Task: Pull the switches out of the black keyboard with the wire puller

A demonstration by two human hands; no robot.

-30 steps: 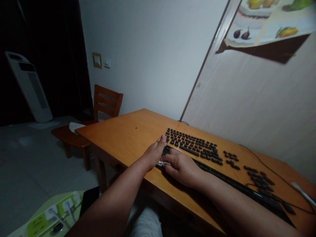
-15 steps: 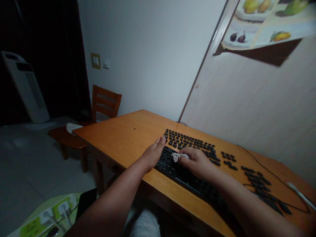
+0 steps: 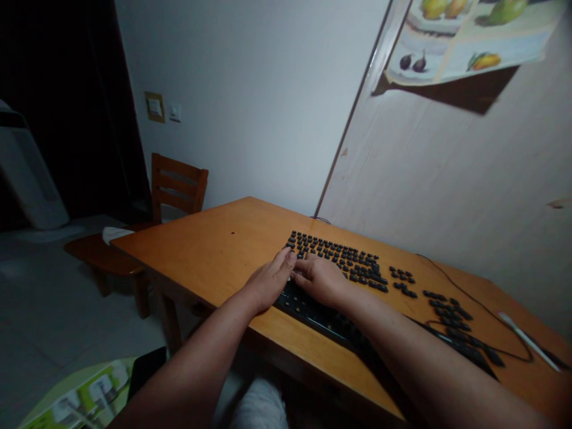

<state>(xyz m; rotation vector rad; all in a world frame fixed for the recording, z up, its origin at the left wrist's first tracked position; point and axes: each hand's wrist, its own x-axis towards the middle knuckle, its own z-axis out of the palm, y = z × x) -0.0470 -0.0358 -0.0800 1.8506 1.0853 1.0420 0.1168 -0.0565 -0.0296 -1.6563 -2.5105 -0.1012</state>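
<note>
Right hand: it has just drawn in toward the left end of the keyboard, close against the other hand. The right hand has its fingers bent down there; I cannot tell whether they pinch anything.
Left hand: the left hand lies along that same end, thumb side up. Its lower fingers are hidden, so I cannot tell how firmly it grips.
Keyboard: the black keyboard base lies on the table below centre, slanting toward the lower right, partly under the right forearm. With both hands together, the attention seems to be on its left end, the left hand likely steadying it.
Keycaps: the loose keycaps sit in rows just beyond the base, with more groups toward the right of the frame. A wide sweep of the right hand could scatter them.
Near edge: it runs just below the base, leaving little room toward the body.
Left side: wood stretches from the left hand toward the table's far corner, offering room to move.
Right side: a cable curves past the keycaps near a white stick, tighter going.
</note>
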